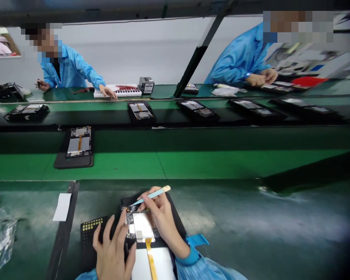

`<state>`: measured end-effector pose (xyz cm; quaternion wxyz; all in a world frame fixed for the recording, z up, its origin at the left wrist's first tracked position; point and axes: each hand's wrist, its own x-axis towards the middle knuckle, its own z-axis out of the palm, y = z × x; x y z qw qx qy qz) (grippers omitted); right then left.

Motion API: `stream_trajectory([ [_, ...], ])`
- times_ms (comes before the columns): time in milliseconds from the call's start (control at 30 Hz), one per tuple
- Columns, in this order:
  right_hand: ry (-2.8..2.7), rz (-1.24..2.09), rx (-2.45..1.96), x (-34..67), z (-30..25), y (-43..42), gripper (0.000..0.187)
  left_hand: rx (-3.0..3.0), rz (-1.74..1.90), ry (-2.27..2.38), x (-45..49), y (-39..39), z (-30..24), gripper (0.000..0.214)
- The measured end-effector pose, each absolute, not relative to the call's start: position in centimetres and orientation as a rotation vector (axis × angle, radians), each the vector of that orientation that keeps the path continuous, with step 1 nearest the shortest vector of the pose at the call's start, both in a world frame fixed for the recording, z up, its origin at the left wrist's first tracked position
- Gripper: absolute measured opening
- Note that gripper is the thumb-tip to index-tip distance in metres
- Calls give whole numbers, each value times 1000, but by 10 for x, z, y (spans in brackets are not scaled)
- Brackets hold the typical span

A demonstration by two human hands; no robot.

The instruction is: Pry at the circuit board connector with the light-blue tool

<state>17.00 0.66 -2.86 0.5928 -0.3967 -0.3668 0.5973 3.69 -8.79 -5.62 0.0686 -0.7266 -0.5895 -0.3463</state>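
In front of me an opened tablet [144, 225] lies on a black pad, with its circuit board, silver battery and orange ribbon cable [151, 264] showing. My right hand [163, 217] pinches light-blue tweezers [153, 195], whose tip points down at the board's upper left edge. My left hand [113, 245] rests at the tablet's left side with its fingers spread, the fingertips close to the board's upper left corner. Just left of that hand is a black sheet [89, 237] bearing rows of small yellow pieces, partly covered by the fingers.
A white paper slip [62, 207] and a clear plastic bag [1, 241] lie to the left. Another opened tablet [79, 142] sits on a pad beyond. Several more line the dark conveyor [111, 118]. Two people in blue work across it. A dark post [312, 171] stands at right.
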Motion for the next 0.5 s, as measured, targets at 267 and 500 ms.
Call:
stream_trajectory([
  [267, -752, 1315, -922, 172, -27, 9, 31, -2241, -689, -1590, 29, -79, -42, 26],
  [500, -603, 1138, -905, 196, -31, 24, 36, -2244, -724, -1625, 12, -106, -63, 40],
])
